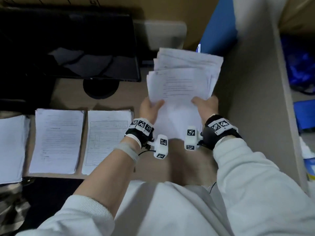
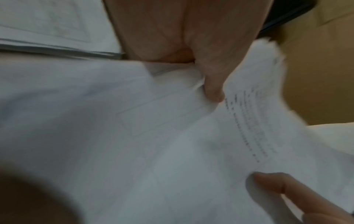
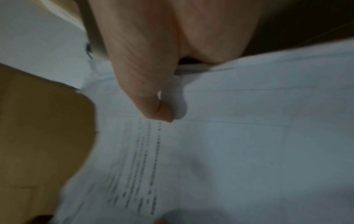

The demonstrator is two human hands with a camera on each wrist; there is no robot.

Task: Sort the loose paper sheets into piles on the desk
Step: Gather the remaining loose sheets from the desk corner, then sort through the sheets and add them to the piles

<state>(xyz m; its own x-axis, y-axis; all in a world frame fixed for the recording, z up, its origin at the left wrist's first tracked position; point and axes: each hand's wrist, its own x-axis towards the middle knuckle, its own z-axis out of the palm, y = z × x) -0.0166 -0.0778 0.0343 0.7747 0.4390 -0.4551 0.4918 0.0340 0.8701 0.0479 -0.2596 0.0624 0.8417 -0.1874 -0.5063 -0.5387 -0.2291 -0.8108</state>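
A thick, uneven stack of loose paper sheets [image 1: 180, 86] is held up above the desk [image 1: 71, 99], printed page on top. My left hand [image 1: 150, 108] grips its lower left edge, thumb pressed on the top sheet. My right hand [image 1: 204, 104] grips the lower right edge the same way. In the left wrist view the left thumb [image 2: 212, 84] pins the stack [image 2: 172, 144], and the right thumb [image 2: 277, 183] shows at the lower right. The right wrist view shows the right thumb [image 3: 153, 97] on the top printed sheet [image 3: 229, 151]. The fingers under the stack are hidden.
Three sorted piles lie along the desk's front: one at the far left [image 1: 10, 147], a text pile [image 1: 56, 140], and a form pile [image 1: 105, 137]. A dark monitor [image 1: 68, 45] stands behind them. A beige partition [image 1: 252, 99] rises at the right.
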